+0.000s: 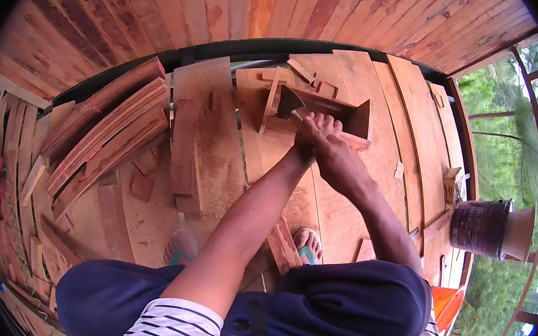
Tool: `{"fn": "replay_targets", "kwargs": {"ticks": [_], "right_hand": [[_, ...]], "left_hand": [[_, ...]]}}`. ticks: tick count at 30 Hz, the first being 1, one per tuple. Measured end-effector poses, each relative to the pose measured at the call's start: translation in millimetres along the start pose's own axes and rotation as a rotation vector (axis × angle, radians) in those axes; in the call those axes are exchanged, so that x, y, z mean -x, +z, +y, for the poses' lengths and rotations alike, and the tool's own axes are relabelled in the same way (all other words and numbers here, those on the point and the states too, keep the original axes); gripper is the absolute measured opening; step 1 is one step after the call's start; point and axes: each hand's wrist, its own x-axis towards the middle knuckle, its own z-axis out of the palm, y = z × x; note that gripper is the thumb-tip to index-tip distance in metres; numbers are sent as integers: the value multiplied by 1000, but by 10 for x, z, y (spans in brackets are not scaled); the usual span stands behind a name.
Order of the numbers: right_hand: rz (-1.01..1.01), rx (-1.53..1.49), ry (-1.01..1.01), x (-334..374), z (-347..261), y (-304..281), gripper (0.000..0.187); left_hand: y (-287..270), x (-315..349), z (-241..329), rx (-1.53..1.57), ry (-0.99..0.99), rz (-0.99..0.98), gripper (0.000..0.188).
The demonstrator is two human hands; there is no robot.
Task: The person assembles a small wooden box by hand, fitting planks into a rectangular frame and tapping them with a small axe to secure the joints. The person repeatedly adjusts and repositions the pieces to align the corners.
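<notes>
Both my hands are closed together over a small open wooden box (365, 122) on the plank platform. My left hand (324, 123) is clenched, its fingers curled and partly covered by the other hand. My right hand (341, 161) overlaps it, with fingers reaching toward the handle of a hand tool. This tool has a dark, flared, hatchet-like blade (290, 101) that sits inside the box near its left end; its exact kind is unclear. The hands hide most of the handle. Beside the box's far side lie small wood offcuts (301, 71).
Bundled reddish boards (103, 110) are stacked at the left, with a loose thick board (185, 147) nearer. A dark bucket (480, 226) stands at the right edge, an orange object (445, 305) below it. My sandalled feet (308, 244) rest among wood pieces. A plank wall (233, 2) rises beyond.
</notes>
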Motion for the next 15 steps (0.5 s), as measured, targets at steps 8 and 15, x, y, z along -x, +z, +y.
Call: {"fn": "replay_targets", "kwargs": {"ticks": [8, 15], "right_hand": [[256, -110, -61, 143, -233, 3, 76], [242, -169, 36, 198, -243, -20, 71]], "left_hand": [[5, -14, -102, -65, 39, -174, 15], [36, 73, -194, 34, -1, -50, 17]]}}
